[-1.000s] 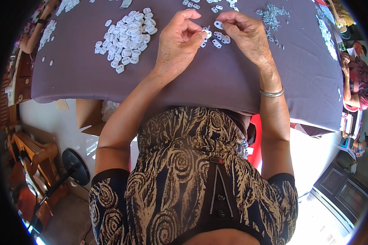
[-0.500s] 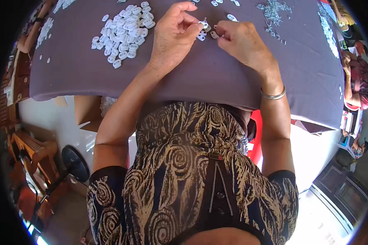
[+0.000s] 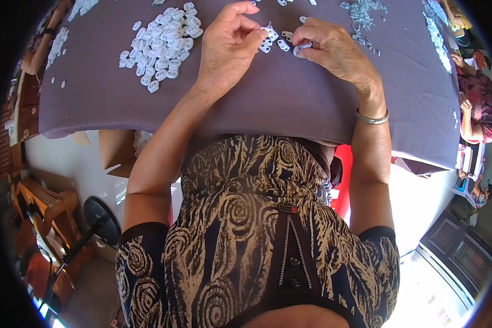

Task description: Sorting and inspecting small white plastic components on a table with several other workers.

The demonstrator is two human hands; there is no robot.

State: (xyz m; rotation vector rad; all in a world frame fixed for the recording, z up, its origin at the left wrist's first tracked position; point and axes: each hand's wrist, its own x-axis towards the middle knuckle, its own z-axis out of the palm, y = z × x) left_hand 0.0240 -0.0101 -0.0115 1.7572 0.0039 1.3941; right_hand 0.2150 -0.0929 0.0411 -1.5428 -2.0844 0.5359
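Observation:
Between the thumb and forefinger of my left hand (image 3: pixel 232 41) is a small white plastic piece (image 3: pixel 267 34) with holes, like a cord-lock part. A thin metal bit, perhaps a spring, stands up from it. My right hand (image 3: pixel 333 49) pinches a white oval two-hole piece (image 3: pixel 301 48) a little to the right, over the tablecloth. Several white holed pieces (image 3: pixel 283 45) lie on the cloth between the two hands. Left of my left hand rises a pile of white oval two-hole pieces (image 3: pixel 161 44).
A heap of small silvery metal bits (image 3: pixel 364 19) lies beyond my right hand on the purple-grey tablecloth (image 3: pixel 290 104). More white pieces (image 3: pixel 436 38) are spread at the far right. Other people sit at the table's left and right sides. An open cardboard box (image 3: pixel 115 147) stands below the left edge.
My right hand has drawn away to the right from my left and turned, showing the white oval piece in its fingers. The left hand has stayed nearly in place, still pinching its piece.

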